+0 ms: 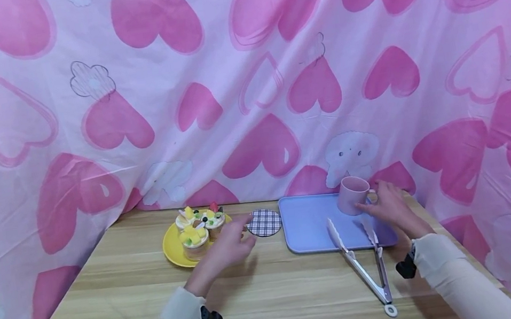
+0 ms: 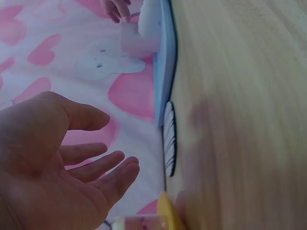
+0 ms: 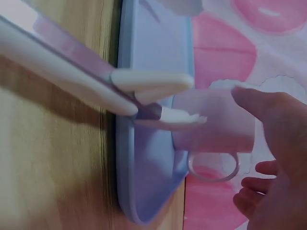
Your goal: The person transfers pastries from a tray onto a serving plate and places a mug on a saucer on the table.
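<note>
A pink mug (image 1: 350, 198) stands upright on the right part of a blue tray (image 1: 309, 238). My right hand (image 1: 390, 205) is beside it, on its handle side. In the right wrist view the thumb overlaps the rim of the mug (image 3: 216, 120), and the other fingers lie apart from its handle; whether the thumb touches cannot be told. My left hand (image 1: 230, 246) hovers over the table with relaxed fingers and holds nothing. It is between a round checked coaster (image 1: 264, 222) and a yellow plate (image 1: 172, 248) bearing several fruit-topped cakes (image 1: 194, 237).
Metal tongs (image 1: 362, 272) with white tips lie spread, their tips over the tray and their ring end on the wooden table (image 1: 273, 297). A pink heart-patterned cloth (image 1: 250, 84) hangs behind the table and along its sides.
</note>
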`<action>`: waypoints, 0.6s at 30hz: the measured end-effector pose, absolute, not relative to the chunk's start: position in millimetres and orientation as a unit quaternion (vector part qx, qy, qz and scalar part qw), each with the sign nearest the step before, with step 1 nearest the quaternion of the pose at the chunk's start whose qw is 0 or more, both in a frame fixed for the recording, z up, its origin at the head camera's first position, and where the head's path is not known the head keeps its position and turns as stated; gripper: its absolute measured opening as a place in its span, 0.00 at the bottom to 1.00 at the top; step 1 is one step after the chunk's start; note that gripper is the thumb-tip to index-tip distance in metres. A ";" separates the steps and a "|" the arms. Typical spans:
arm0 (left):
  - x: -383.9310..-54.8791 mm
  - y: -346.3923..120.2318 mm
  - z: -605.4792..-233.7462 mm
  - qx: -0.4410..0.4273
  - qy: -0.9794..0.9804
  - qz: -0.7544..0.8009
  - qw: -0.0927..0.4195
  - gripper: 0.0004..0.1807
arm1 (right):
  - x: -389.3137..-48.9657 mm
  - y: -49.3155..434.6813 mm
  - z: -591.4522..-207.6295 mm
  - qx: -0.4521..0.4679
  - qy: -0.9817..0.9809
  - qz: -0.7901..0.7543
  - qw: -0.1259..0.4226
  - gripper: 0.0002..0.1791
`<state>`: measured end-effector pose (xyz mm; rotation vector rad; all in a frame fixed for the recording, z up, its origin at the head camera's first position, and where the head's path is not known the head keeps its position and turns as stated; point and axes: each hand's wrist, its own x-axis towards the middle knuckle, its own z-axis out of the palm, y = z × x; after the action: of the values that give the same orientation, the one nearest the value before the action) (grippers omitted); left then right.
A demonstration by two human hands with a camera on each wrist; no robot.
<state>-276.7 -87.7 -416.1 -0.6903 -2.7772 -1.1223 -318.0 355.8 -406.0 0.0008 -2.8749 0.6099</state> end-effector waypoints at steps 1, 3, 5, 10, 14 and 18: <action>-278.9 -85.1 -418.9 -0.224 -0.905 -0.361 0.034 0.32 | -319.5 356.1 -406.9 0.001 -0.976 0.199 0.084 0.58; -283.0 -80.5 -423.1 -0.216 -0.911 -0.350 0.029 0.33 | -322.0 355.7 -408.9 0.002 -0.980 0.193 0.048 0.62; -287.6 -76.8 -427.1 -0.206 -0.917 -0.341 0.027 0.33 | -324.8 355.0 -411.6 0.005 -0.981 0.193 0.024 0.65; -297.6 -70.3 -434.3 -0.182 -0.923 -0.339 0.021 0.34 | -330.6 355.4 -417.3 -0.010 -0.980 0.199 0.020 0.61; -303.6 -67.6 -438.9 -0.176 -0.919 -0.352 0.010 0.34 | -332.6 357.6 -417.8 -0.033 -0.981 0.188 0.027 0.61; -309.2 -66.0 -443.6 -0.169 -0.916 -0.365 -0.004 0.35 | -335.5 359.3 -416.4 -0.040 -0.982 0.180 0.039 0.56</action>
<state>-309.2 -66.0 -443.6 -0.5328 -2.8841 -1.1499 -335.5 359.3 -416.4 -0.1236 -3.0120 0.5508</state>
